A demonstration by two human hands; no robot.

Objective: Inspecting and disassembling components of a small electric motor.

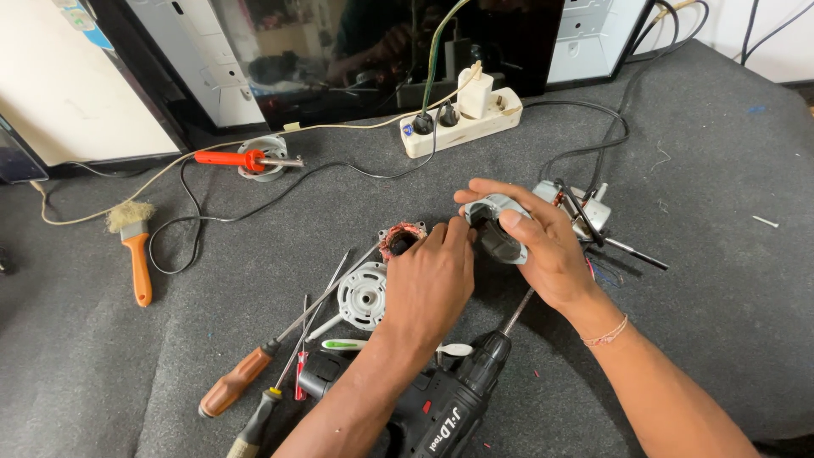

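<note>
1. Motor lies dismantled on the grey mat.
2. Right hand (pixel 543 242) grips the round housing (pixel 498 227) at centre.
3. Left hand (pixel 434 276), fingers curled, pinches its rim.
4. End cap (pixel 363 295) and winding (pixel 400 239) lie apart, near left; unassembled.

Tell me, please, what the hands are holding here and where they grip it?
The right hand grips a grey metal motor housing around its rim, raised off the grey mat. The left hand pinches its near-left edge with the fingertips.

Dark glossy screen panel (pixel 339 51) at top, white label (pixel 443 431) on black drill (pixel 424 407)
</note>
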